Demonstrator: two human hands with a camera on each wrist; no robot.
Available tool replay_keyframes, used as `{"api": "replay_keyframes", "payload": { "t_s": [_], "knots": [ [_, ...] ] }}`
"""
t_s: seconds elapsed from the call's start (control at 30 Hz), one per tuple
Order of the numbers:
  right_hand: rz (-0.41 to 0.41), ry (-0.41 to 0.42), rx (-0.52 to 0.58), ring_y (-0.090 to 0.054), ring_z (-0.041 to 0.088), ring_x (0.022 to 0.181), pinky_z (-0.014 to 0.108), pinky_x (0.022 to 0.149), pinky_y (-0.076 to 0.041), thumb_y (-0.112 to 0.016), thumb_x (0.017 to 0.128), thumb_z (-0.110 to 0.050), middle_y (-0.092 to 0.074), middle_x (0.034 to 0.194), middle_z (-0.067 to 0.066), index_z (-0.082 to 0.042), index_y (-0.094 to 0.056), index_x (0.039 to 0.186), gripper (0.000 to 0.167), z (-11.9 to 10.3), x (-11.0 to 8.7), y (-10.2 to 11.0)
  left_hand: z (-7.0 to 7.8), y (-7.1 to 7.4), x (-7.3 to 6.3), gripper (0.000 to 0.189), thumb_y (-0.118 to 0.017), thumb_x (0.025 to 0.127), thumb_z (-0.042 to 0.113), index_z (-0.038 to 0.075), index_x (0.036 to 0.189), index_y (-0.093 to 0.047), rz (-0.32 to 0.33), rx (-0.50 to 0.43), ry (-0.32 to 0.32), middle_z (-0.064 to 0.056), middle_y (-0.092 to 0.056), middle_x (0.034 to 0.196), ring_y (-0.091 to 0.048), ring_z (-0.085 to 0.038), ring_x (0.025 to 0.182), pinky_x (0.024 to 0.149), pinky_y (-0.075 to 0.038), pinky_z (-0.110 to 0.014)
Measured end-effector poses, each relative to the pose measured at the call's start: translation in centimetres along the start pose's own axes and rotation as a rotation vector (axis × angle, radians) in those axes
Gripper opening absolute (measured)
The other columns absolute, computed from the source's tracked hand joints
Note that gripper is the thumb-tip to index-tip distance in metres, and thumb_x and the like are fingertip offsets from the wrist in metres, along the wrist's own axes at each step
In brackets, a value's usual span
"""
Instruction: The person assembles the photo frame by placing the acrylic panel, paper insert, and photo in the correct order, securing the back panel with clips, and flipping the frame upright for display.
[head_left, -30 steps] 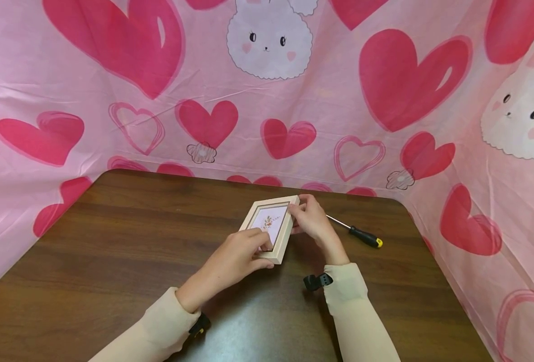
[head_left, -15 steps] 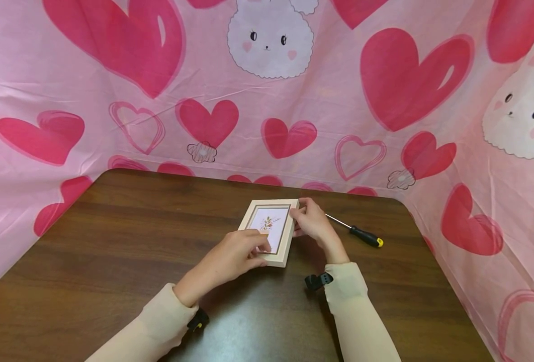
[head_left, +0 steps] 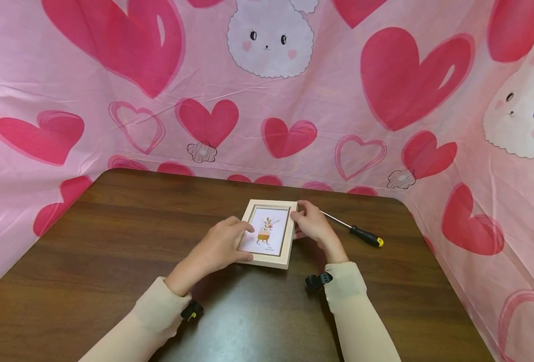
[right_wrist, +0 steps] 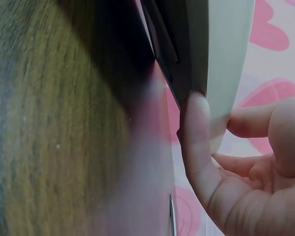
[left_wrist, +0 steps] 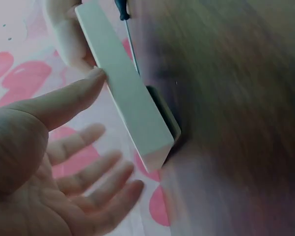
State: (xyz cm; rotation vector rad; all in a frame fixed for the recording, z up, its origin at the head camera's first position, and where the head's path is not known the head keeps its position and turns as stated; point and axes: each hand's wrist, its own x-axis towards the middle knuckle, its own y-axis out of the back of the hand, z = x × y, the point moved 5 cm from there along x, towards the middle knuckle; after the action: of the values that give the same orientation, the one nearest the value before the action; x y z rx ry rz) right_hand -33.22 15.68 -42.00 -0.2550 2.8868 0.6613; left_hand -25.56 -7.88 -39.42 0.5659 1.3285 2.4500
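Observation:
A pale wooden picture frame (head_left: 290, 236) holds a white card (head_left: 263, 236) printed with a plant in an orange-brown pot. It is face up, raised off the table in the wrist views. My right hand (head_left: 313, 224) grips its far right side, thumb on the front and fingers behind. At the near left corner my left hand (head_left: 217, 245) has its thumb touching the frame; the left wrist view shows the other fingers (left_wrist: 95, 169) spread and apart from it. A dark back piece (left_wrist: 167, 112) juts from behind the frame, also partly seen as dark backing (right_wrist: 174, 44) from the right wrist.
A screwdriver (head_left: 364, 236) with a black and yellow handle lies right of the right hand, its tip hidden behind that hand. The brown wooden table (head_left: 126, 236) meets a pink heart-patterned cloth (head_left: 330, 105) at the back and sides.
My left hand has moved left off the picture's face to the frame's left edge, its fingers loosening. The frame has tilted flatter and shifted slightly toward me, the right hand still gripping it.

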Motion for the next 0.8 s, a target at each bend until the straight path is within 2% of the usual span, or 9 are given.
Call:
{"api": "replay_keyframes", "payload": {
  "t_s": [0.17,0.33,0.47,0.6,0.8],
  "knots": [
    [0.002,-0.011,-0.01,-0.071,0.024,0.08,0.038,0.07,-0.064,-0.056,0.109,-0.019,-0.059,0.118,0.024,0.0,-0.032,0.162,0.062,0.4,0.2,0.0,-1.2,-0.1,-0.2,0.072,-0.097,0.078,0.025,0.004,0.138,-0.065,-0.051,-0.052,0.143,-0.02,-0.065,0.13,-0.064,-0.036,0.115,0.1,-0.052,-0.055],
    [-0.002,-0.022,0.001,-0.069,0.022,0.079,0.037,0.069,-0.064,-0.057,0.107,-0.018,-0.059,0.118,0.024,0.001,-0.031,0.163,0.064,0.8,0.4,-0.1,-1.8,-0.4,-0.2,0.083,-0.095,0.081,0.031,0.0,0.147,-0.057,-0.109,-0.044,0.182,-0.024,-0.066,0.135,-0.062,-0.04,0.124,0.106,-0.049,-0.056],
    [-0.006,-0.017,0.01,-0.069,0.021,0.077,0.037,0.069,-0.064,-0.057,0.106,-0.016,-0.06,0.117,0.024,0.003,-0.03,0.162,0.065,1.0,0.5,-0.3,-2.1,-0.6,-0.1,0.087,-0.095,0.081,0.032,-0.004,0.149,-0.054,-0.136,-0.074,0.207,-0.021,-0.068,0.135,-0.064,-0.036,0.121,0.106,-0.05,-0.053],
    [0.009,-0.01,-0.003,-0.07,0.022,0.08,0.038,0.07,-0.065,-0.058,0.105,-0.015,-0.061,0.116,0.024,0.006,-0.034,0.158,0.062,1.1,0.6,-0.3,-2.3,-0.9,-0.1,0.084,-0.096,0.08,0.033,-0.004,0.146,-0.058,-0.152,-0.077,0.232,-0.017,-0.073,0.124,-0.066,-0.03,0.109,0.1,-0.053,-0.05],
    [0.017,0.002,-0.038,-0.073,0.024,0.089,0.04,0.076,-0.065,-0.059,0.103,-0.013,-0.065,0.121,0.026,0.008,-0.038,0.157,0.061,1.4,0.7,-0.3,-2.4,-1.0,0.1,0.067,-0.097,0.078,0.034,0.001,0.129,-0.068,-0.159,-0.061,0.238,-0.007,-0.073,0.096,-0.062,-0.022,0.088,0.084,-0.053,-0.043]
  ]
}}
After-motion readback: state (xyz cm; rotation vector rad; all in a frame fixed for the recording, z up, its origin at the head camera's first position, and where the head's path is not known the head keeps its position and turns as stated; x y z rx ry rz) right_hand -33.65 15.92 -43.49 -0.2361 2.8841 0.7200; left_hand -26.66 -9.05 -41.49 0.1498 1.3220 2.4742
